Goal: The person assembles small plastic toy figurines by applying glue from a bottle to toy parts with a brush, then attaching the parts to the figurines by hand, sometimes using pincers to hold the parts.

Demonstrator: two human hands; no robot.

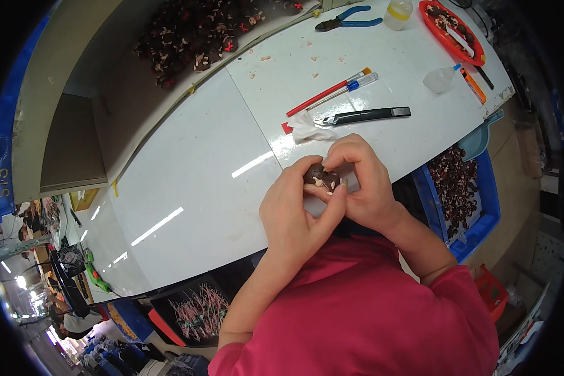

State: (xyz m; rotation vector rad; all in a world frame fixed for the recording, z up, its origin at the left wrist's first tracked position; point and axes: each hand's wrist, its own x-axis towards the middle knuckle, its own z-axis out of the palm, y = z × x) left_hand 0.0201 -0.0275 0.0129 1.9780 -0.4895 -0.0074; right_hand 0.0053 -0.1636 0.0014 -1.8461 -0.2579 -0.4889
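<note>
Small lumpy dark-brown piece with cream bits [320, 176] is held between both hands, above the near side of the glossy white worktop [194, 182]. Left hand [287, 208] grip: closed on it, fingers and thumb. Right hand [366, 180] grip: pinching its right side. Beyond: crumpled white tissue [309, 130], black-handled cutter [368, 116] beside it. Blue plastic bin [492, 219] of small brown pieces [452, 188] at right.

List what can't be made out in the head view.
Head view:
- Underside of small, lumpy dark-brown piece: hidden by left hand and right hand.
- Red flat object: partly under crumpled white tissue.
- Dark-brown heap: cut off by top edge.
- Brown pieces in blue plastic bin: individually too small.
</note>
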